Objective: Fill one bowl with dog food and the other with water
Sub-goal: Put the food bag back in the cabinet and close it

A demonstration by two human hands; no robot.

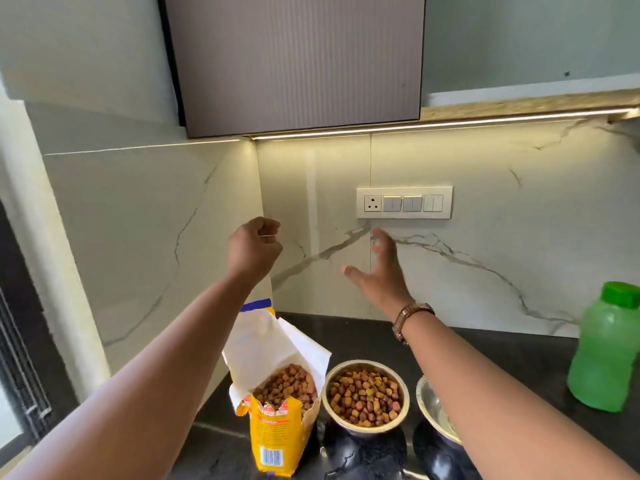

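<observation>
Raising both hands above the bench: left hand (254, 245) loosely clenched on nothing I can make out, right hand (381, 271) spread, fingers released. Below, food bowl (365, 393) full of kibble beside the open bag (277, 403). Second bowl (433, 410) looks dry (partly hidden by my forearm). Green bottle (606, 351) stands upright at far right, cap up, long axis vertical; probably light, slick plastic, best gripped mid-body.

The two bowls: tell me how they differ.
The left bowl is heaped with brown and yellow kibble; the right bowl shows bare metal inside, and no kibble. The left bowl is in full view; the right bowl is partly hidden behind the right forearm. Both are shiny metal, sitting in dark stands on the counter.
</observation>
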